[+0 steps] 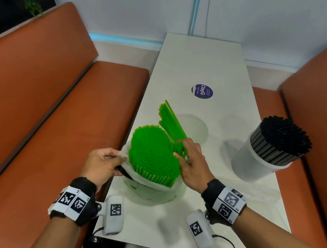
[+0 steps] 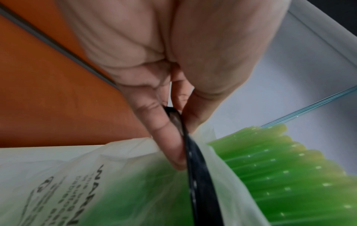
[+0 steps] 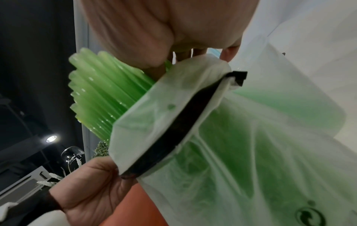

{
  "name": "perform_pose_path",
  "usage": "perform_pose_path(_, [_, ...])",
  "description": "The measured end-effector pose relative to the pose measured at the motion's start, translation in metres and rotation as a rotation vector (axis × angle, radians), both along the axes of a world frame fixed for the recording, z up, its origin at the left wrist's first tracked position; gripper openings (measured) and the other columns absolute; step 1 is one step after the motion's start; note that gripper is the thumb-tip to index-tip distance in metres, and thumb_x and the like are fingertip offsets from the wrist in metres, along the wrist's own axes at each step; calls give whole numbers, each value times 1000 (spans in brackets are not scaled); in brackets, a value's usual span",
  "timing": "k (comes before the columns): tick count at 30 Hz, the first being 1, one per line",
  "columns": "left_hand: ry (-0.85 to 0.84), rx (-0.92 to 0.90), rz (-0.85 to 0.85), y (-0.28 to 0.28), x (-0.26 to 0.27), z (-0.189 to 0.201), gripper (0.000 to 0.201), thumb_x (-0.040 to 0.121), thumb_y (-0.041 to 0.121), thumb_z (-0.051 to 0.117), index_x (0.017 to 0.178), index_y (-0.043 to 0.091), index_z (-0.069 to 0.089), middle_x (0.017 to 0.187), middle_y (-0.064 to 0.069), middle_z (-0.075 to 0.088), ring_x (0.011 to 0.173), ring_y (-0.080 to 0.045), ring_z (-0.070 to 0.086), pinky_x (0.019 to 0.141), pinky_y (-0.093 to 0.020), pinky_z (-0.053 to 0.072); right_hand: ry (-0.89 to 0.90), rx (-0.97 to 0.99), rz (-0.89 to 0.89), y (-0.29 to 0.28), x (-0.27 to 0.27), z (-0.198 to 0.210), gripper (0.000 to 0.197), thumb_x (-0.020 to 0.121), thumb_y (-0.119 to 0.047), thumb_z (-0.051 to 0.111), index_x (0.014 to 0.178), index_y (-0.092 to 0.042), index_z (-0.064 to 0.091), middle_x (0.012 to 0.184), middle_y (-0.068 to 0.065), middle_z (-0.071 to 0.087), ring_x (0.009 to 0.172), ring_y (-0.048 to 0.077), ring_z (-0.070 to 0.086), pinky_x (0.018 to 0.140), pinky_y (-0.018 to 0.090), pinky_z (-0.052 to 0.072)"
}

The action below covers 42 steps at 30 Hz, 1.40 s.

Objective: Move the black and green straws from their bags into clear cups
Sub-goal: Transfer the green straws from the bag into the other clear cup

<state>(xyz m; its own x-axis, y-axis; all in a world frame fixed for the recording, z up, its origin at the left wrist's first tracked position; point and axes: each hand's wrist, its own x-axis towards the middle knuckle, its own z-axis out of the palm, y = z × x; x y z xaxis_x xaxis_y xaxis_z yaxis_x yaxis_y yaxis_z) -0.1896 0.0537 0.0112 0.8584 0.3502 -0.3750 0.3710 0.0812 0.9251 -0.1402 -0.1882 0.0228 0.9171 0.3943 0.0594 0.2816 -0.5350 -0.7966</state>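
Two hands work: left hand (image 1: 100,166) pinches bag (image 1: 160,193) rim, right hand (image 1: 192,162) grip holds green straws (image 1: 171,122).

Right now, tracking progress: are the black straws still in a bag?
No, the black straws stand bundled upright in a clear cup on the table.

Head view: illumination is bright, even and diffuse. The white table (image 1: 201,57) shows soft shadows cast toward 6 o'clock under both wrists. A cyan strip glow appears at 12 o'clock along the wall base. Wide-angle distortion bends straight edges toward the frame border; the corners lose sharpness.

Left wrist view: the palm at 12 o'clock is close and out of focus. The green straws (image 2: 289,175) carry small specular highlights. Motion blur smears the bag print at 7 o'clock.

Right wrist view: the background at 9 o'clock is dark, with one ceiling lamp (image 3: 51,138) flaring at 8 o'clock. Foreground plastic is soft and blurred.
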Motion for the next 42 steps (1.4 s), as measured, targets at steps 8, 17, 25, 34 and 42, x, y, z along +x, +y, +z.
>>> perform_pose_path(8, [-11, 5, -8, -1, 0, 1, 16, 84, -7, 65, 73, 4, 64, 62, -5, 73, 55, -16, 70, 46, -21, 54, -7, 323, -12, -15, 9, 39, 13, 102, -20, 48, 107, -10, 55, 101, -1, 64, 104, 17, 59, 85, 24, 46])
perform_pose_path(17, [-9, 17, -22, 1, 0, 0, 18, 83, -6, 66, 71, 7, 66, 64, -5, 73, 57, -16, 71, 48, -23, 56, -47, 629, 33, -17, 35, 114, 13, 103, -6, 39, 105, -12, 50, 77, 1, 63, 80, 29, 62, 83, 46, 52])
perform_pose_path(25, [-11, 20, -18, 1, 1, -3, 15, 83, -6, 67, 73, 5, 65, 63, -6, 73, 58, -17, 71, 52, -28, 60, -277, 793, -4, -36, 97, 201, 7, 101, -5, 40, 106, -6, 45, 83, 7, 66, 79, 30, 67, 76, 41, 56])
perform_pose_path(34, [-10, 13, -9, 0, 2, -1, 12, 83, -5, 67, 75, 4, 65, 65, -7, 73, 58, -17, 71, 51, -27, 59, -232, 230, -117, 5, 151, 93, 9, 101, -11, 44, 105, -17, 47, 99, 10, 70, 101, 32, 66, 94, 44, 49])
perform_pose_path(42, [4, 21, -4, -1, 4, 0, 13, 84, -6, 65, 75, 4, 65, 67, -8, 71, 55, -15, 69, 49, -25, 58, 18, -484, 112, 1, 151, 8, 45, 98, -28, 56, 137, -7, 47, 148, 14, 42, 139, 32, 34, 115, 43, 28])
